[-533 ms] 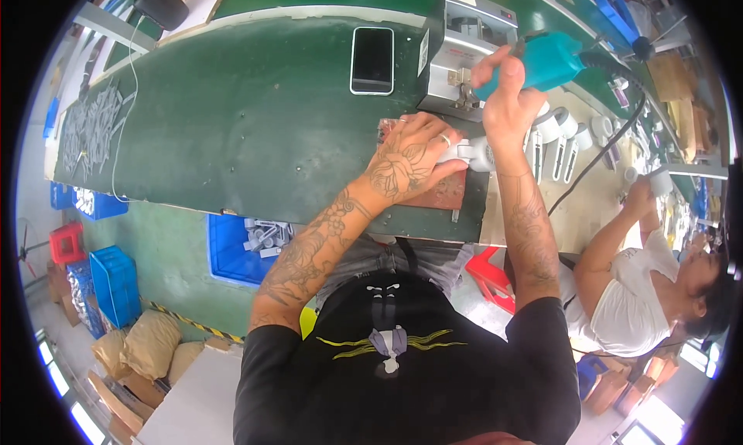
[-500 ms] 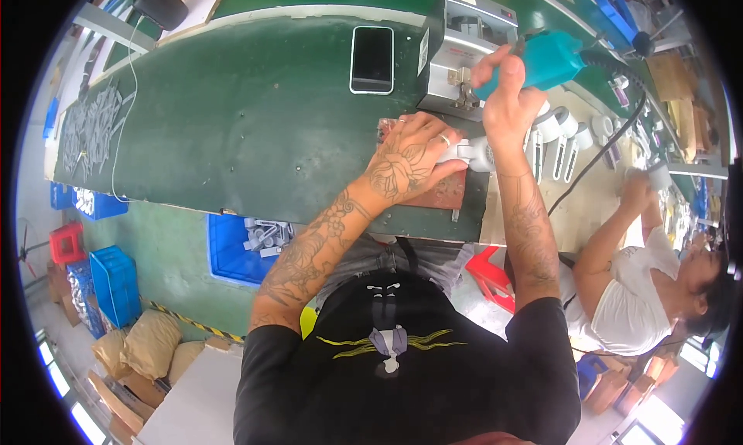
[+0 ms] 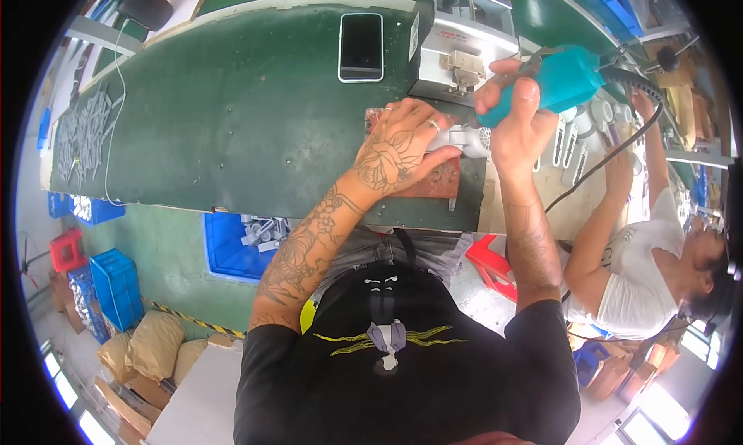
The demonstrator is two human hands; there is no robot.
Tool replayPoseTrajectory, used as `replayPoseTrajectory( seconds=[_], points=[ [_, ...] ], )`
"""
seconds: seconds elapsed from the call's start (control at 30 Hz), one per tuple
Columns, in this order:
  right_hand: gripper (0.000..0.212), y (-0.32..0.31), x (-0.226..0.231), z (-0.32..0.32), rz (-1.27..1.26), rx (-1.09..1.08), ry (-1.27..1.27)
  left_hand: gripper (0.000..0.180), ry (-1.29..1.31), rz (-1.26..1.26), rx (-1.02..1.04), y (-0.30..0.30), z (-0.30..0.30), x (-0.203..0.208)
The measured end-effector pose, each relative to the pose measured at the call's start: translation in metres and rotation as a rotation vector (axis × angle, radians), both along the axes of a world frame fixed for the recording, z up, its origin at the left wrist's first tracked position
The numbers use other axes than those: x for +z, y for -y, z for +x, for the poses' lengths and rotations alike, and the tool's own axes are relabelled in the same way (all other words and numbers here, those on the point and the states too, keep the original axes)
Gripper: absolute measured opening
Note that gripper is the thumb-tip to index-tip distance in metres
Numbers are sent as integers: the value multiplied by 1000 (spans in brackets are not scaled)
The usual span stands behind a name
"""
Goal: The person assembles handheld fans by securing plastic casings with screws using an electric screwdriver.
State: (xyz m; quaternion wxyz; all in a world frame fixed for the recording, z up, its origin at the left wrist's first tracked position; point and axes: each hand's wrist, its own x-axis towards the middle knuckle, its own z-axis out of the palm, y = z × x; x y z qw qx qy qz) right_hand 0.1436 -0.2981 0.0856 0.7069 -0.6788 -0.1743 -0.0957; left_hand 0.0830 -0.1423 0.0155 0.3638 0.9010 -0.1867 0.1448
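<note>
My left hand (image 3: 398, 147) presses a light grey plastic part (image 3: 467, 139) with a round end down on a reddish-brown pad (image 3: 433, 185). Its fingers are closed over the part's left end, which they hide. To the right, my right hand (image 3: 520, 135) grips a teal electric screwdriver (image 3: 563, 80), thumb up along its body. The tool slants down to the left above the part's far right side; I cannot make out its tip. Just beyond stands a grey metal box machine (image 3: 447, 44) with a metal fitting (image 3: 466, 67) on its front.
A phone (image 3: 361, 49) lies on the green table (image 3: 224, 128). Grey strips (image 3: 83, 135) are heaped far left. A blue bin (image 3: 224, 248) of grey parts sits below the edge. The tool's black cable (image 3: 600, 165) crosses the right-hand board, near more grey parts and a co-worker's arm (image 3: 604, 213).
My right hand has drawn the screwdriver away from the machine's front fitting, to the right and nearer. The left hand stays on the part. The co-worker's arms have reached farther forward.
</note>
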Motion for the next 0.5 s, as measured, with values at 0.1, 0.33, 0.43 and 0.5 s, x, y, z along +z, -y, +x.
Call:
replayPoseTrajectory(
  seconds=[0.1, 0.33, 0.43, 0.5],
  points=[
    [38, -1, -7, 0, 86, 5, 18, 40, 0, -6, 0, 1, 0, -1],
    [52, 0, -21, 0, 22, 35, 1, 41, 2, 31, 8, 2, -1, 2],
    [50, -1, -22, 0, 30, 38, 26, 43, 12, 19, 20, 3, -1, 2],
    [51, -2, -21, 1, 19, 33, 30, 43, 7, 11, 14, 3, 0, 1]
  ],
)
